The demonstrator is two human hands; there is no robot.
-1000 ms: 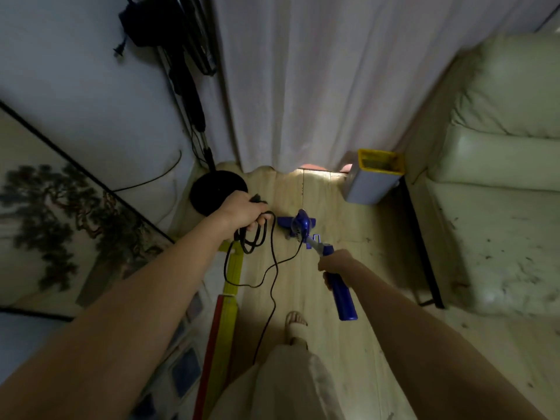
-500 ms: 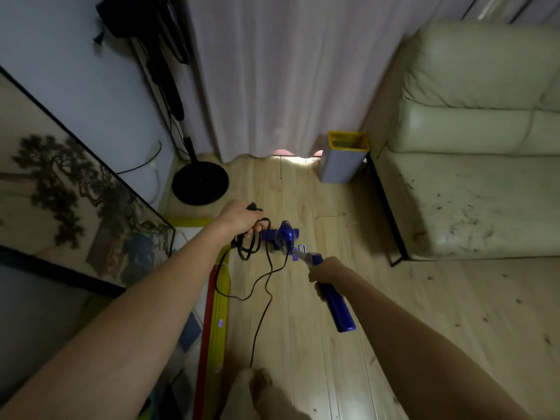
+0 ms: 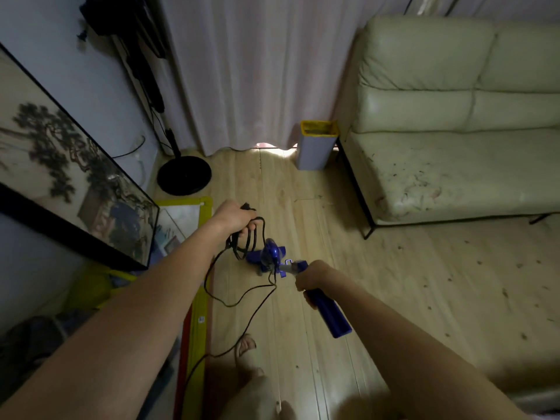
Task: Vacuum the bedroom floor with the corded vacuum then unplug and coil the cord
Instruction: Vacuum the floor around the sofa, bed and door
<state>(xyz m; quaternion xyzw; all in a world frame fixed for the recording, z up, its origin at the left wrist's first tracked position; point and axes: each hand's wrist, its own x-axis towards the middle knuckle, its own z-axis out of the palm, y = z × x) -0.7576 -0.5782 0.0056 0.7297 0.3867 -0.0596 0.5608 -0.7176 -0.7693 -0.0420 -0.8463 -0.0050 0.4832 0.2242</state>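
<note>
- A small blue vacuum (image 3: 268,255) stands on the wooden floor (image 3: 424,298) in front of the person, its head near the middle of the room
- The right hand (image 3: 312,275) is clenched around the blue handle (image 3: 328,313)
- The left hand (image 3: 233,216) grasps loops of black cord (image 3: 242,298), the rest trailing back past a bare foot (image 3: 247,347)
- Keeping the loops raised should stop the head running over the slack
- Crumbs lie on open floor to the right; a sofa (image 3: 454,131), bin (image 3: 316,147) and lamp base (image 3: 184,174) edge it
</note>
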